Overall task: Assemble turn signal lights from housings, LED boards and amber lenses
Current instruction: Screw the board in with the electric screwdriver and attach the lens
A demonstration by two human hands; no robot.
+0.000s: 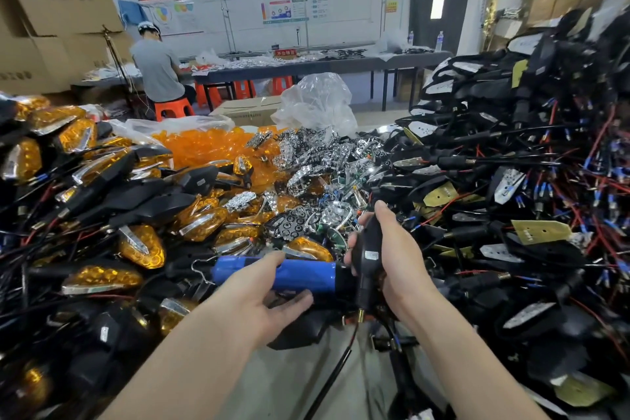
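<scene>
My right hand (392, 249) grips a black turn signal housing (370, 249) upright, back side toward me, with a small white label on it. My left hand (269, 293) wraps loosely around a blue-handled power screwdriver (293, 274) lying sideways, its black front end against the housing. Loose amber lenses (204, 147) fill a clear bag at the back. Chrome reflector and LED board pieces (317, 174) lie heaped in the middle.
Finished lights with amber lenses (136, 245) pile up on the left. A tall heap of black housings with wires (528, 181) fills the right. A seated person (160, 68) works at a far table, with cardboard boxes (51, 31) behind.
</scene>
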